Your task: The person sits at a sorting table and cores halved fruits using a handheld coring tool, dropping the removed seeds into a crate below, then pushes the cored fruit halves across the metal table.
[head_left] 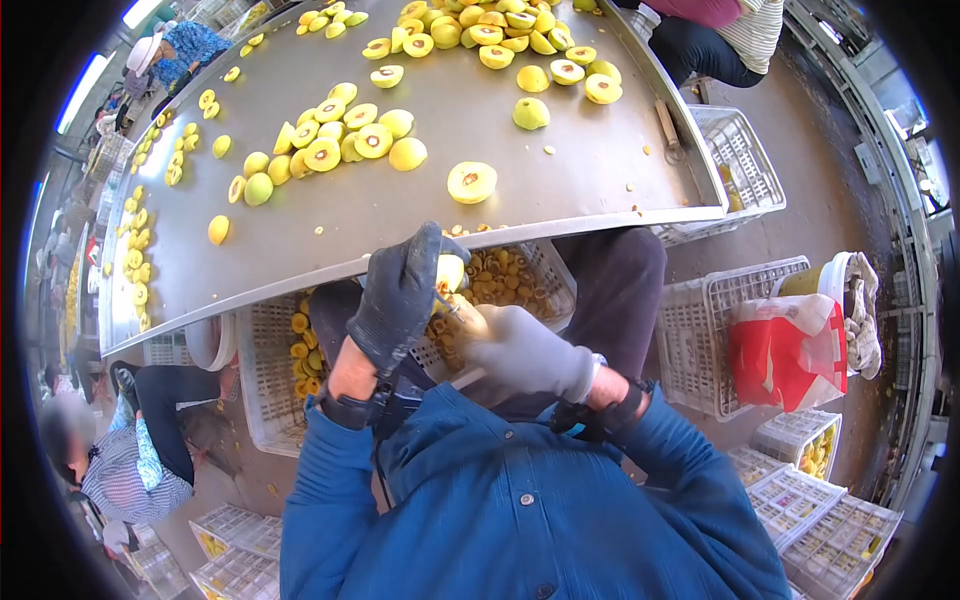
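My left hand (395, 295), in a black glove, is closed round a yellow peach half (450, 273) just below the near edge of the metal table (560, 190). My right hand (530, 355), in a grey glove, grips a pitting tool by its wooden handle (464, 318). The tool's metal end is at the peach half and mostly hidden by the fingers. Beyond my hands a cut peach half (472, 183) lies face up on the table. Behind it is a pile of halves (340, 135), several with brown pits. Below my hands, a crate holds small brownish-yellow pieces (505, 280).
A larger peach heap (480, 25) covers the table's far side. A wooden-handled loop tool (668, 130) lies by the raised right rim. White crates (690, 345) stand at my right with a red-and-white bag (788, 352). Another person (140, 470) sits at the left; others are farther off.
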{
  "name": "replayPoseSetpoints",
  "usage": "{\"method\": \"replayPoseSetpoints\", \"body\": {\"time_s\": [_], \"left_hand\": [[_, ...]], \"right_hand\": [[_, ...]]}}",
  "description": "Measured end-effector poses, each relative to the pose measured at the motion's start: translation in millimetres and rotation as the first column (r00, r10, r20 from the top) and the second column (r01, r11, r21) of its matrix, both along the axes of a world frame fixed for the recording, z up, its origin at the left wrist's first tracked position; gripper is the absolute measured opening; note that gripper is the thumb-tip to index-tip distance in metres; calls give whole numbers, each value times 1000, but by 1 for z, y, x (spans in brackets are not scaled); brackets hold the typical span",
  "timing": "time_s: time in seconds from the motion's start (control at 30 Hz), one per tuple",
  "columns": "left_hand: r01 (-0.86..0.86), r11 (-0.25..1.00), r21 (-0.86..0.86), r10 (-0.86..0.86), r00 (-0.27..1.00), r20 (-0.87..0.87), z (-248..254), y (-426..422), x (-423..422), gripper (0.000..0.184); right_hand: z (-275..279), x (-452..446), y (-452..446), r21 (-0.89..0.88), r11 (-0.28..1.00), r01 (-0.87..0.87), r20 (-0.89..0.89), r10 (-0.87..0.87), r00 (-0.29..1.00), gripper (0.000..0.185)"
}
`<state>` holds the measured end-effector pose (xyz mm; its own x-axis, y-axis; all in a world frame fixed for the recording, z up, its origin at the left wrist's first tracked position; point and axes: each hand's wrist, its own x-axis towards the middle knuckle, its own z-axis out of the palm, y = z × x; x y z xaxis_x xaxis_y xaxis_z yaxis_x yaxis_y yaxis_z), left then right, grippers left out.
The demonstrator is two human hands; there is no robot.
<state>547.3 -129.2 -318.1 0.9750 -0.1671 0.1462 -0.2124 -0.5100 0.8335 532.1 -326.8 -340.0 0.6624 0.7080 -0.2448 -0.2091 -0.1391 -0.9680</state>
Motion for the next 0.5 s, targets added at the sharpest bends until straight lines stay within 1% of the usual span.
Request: {"method": "replayPoseSetpoints", "body": {"time_s": [0.03,0.1,0.13,0.2,0.23,0.3,0.37,0.4,0.5], "left_hand": [[-14,974,227,-40,972,230,-3,10,-5,24],[-70,956,284,-52,915,401,-6,12,-17,29],[-68,989,130,17,932,362,-6,4,-19,32],[-81,980,-181,126,958,257,-1,-19,-19,39],[-94,940,-327,163,968,191,1,-30,-18,43],[-146,794,-590,208,977,38,3,-43,-18,52],[-165,752,-638,270,960,69,-14,-44,-22,51],[-175,730,-661,303,949,83,-19,-44,-24,51],[-166,719,-674,222,975,-3,-11,-37,-27,50]], "right_hand": [[-2,1,0,40,999,-15,-86,18,996,25],[-7,0,1,122,992,-35,-254,65,965,22],[-5,0,0,179,984,-24,-385,92,918,21],[3,3,1,289,957,25,-607,163,778,21],[7,3,2,360,928,99,-661,178,729,21],[11,-3,5,470,845,255,-753,233,616,22],[-6,-7,13,444,885,142,-582,164,797,22],[-8,-11,14,387,919,79,-429,104,897,21],[5,-12,15,218,969,117,-400,-21,916,21]]}}
